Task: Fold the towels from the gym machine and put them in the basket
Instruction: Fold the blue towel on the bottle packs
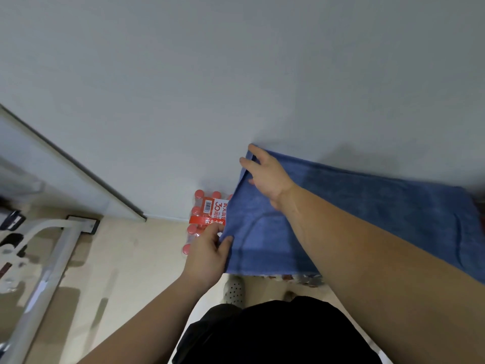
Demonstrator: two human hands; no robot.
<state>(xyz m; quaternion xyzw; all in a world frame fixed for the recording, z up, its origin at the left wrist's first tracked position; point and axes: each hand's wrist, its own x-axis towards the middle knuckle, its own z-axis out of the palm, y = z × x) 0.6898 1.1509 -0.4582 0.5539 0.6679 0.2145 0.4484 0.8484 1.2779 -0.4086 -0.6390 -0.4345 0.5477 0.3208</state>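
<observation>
A blue towel [367, 206] lies spread flat at the right of the head view, its far edge against the grey wall. My left hand [210, 253] pinches the towel's near left corner between thumb and fingers. My right hand [265, 174] reaches across to the far left corner, fingers on the folded edge there. My right forearm crosses over the middle of the towel. What the towel lies on is hidden beneath it.
A shrink-wrapped pack of bottles with red caps [204, 219] stands on the floor by the wall, just left of the towel. A white gym machine frame [47, 271] runs along the left. A shoe [233, 288] shows below the towel.
</observation>
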